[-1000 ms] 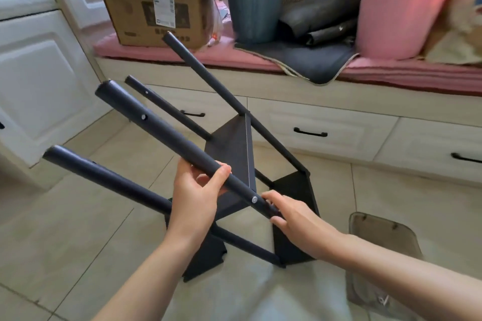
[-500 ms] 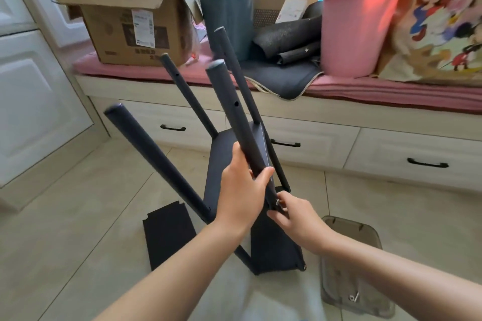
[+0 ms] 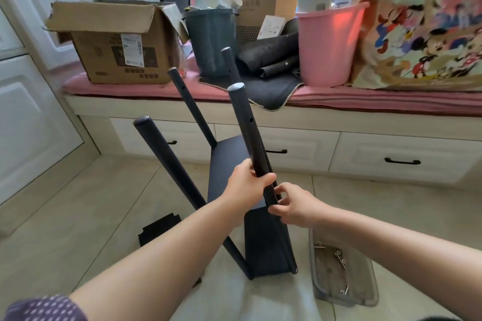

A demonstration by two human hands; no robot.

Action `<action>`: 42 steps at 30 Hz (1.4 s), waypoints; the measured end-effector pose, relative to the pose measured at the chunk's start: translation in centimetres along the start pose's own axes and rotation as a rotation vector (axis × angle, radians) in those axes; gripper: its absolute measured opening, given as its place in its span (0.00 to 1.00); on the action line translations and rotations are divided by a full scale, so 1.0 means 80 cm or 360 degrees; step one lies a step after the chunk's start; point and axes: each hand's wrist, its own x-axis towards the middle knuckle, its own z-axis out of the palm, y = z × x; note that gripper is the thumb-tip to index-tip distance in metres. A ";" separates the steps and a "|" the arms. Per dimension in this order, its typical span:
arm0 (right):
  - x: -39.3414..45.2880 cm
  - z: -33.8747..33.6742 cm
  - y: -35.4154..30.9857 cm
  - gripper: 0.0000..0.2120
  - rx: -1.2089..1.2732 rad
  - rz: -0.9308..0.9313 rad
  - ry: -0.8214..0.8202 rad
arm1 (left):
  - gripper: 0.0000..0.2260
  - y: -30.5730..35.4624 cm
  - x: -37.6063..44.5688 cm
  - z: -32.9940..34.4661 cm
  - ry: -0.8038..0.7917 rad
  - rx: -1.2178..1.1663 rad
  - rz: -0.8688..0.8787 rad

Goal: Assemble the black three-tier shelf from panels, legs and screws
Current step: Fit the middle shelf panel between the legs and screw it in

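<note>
A partly built black shelf point(image 3: 263, 245) stands on the tiled floor with several round legs pointing up and away from me. My left hand point(image 3: 246, 184) grips the nearest leg point(image 3: 246, 133) around its lower part. Just below it, my right hand point(image 3: 294, 206) pinches the same leg where it meets a panel edge. One black panel point(image 3: 227, 164) sits between the legs higher up. A loose black panel point(image 3: 159, 228) lies flat on the floor to the left. A clear tray point(image 3: 365, 292) with several silver screws point(image 3: 339, 258) sits at the lower right.
A window bench with a pink cushion point(image 3: 365, 98) and drawers runs across the back. It carries a cardboard box point(image 3: 114, 41), a grey bin point(image 3: 212, 39), a pink bucket point(image 3: 328, 44) and a cartoon-print bag point(image 3: 422, 28). White cabinet doors point(image 3: 31, 117) stand at left.
The shelf has been swung from a leftward lean to nearly upright. Both hands kept hold of the near leg. The view rose, and the loose panel and screw tray came into sight.
</note>
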 end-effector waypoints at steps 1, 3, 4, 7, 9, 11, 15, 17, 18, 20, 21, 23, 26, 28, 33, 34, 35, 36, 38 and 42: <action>-0.003 -0.001 -0.001 0.14 0.0010 0.0007 0.0021 | 0.10 0.000 0.000 0.001 0.0009 0.0014 -0.0003; -0.008 -0.001 -0.001 0.12 0.0053 0.0012 0.0082 | 0.10 0.000 0.000 0.004 0.0038 0.0036 0.0010; -0.011 0.002 0.001 0.10 0.0070 0.0003 0.0118 | 0.10 -0.002 -0.001 0.006 0.0047 0.0036 0.0025; -0.017 0.014 0.007 0.10 0.0087 -0.0059 0.0294 | 0.09 -0.010 -0.006 0.011 0.0005 0.0047 0.0108; -0.019 0.017 0.013 0.11 0.0105 -0.0087 0.0415 | 0.13 -0.014 -0.009 0.017 -0.0150 0.0069 0.0177; -0.020 0.013 0.020 0.10 0.0114 -0.0072 0.0509 | 0.18 -0.013 -0.011 0.024 -0.0321 0.0035 0.0200; -0.019 0.006 0.035 0.08 0.0068 -0.0100 0.0551 | 0.22 -0.011 -0.014 0.026 -0.0332 0.0162 0.0274; -0.020 0.007 0.041 0.09 0.0014 -0.0122 0.0562 | 0.21 -0.013 -0.017 0.018 -0.0195 0.0380 0.0307; -0.019 0.008 0.043 0.10 -0.0003 -0.0129 0.0567 | 0.19 -0.014 -0.019 0.012 -0.0142 0.0437 0.0306; -0.018 0.006 0.049 0.11 -0.0006 -0.0119 0.0579 | 0.15 -0.016 -0.020 -0.005 -0.0162 0.0507 0.0233; -0.017 0.004 0.052 0.11 -0.0004 -0.0107 0.0583 | 0.13 -0.018 -0.020 -0.015 -0.0243 0.0545 0.0154; -0.017 0.002 0.058 0.11 0.0019 -0.0082 0.0592 | 0.12 -0.027 -0.022 -0.038 -0.0480 0.0634 -0.0053; -0.018 -0.001 0.064 0.13 0.0026 -0.0071 0.0586 | 0.18 -0.042 -0.030 -0.066 -0.0638 0.1012 -0.0416; -0.017 -0.002 0.067 0.13 0.0016 -0.0079 0.0568 | 0.23 -0.051 -0.028 -0.075 -0.0432 0.1140 -0.0432; -0.009 -0.003 0.068 0.10 -0.0013 -0.0093 0.0565 | 0.16 -0.041 -0.016 -0.076 -0.0013 0.0213 0.0142; -0.008 -0.003 0.068 0.10 -0.0017 -0.0092 0.0559 | 0.13 -0.040 -0.015 -0.076 -0.0013 0.0172 0.0207; -0.007 -0.004 0.068 0.10 -0.0018 -0.0087 0.0548 | 0.11 -0.040 -0.015 -0.075 -0.0017 0.0158 0.0256; -0.007 -0.006 0.069 0.10 -0.0017 -0.0081 0.0535 | 0.09 -0.040 -0.015 -0.074 -0.0020 0.0156 0.0293; -0.006 -0.013 0.073 0.10 -0.0039 -0.0070 0.0508 | 0.09 -0.040 -0.017 -0.072 -0.0044 0.0143 0.0335; -0.004 -0.027 0.077 0.07 -0.0112 -0.0025 0.0538 | 0.11 -0.039 -0.020 -0.059 -0.0094 0.0125 0.0378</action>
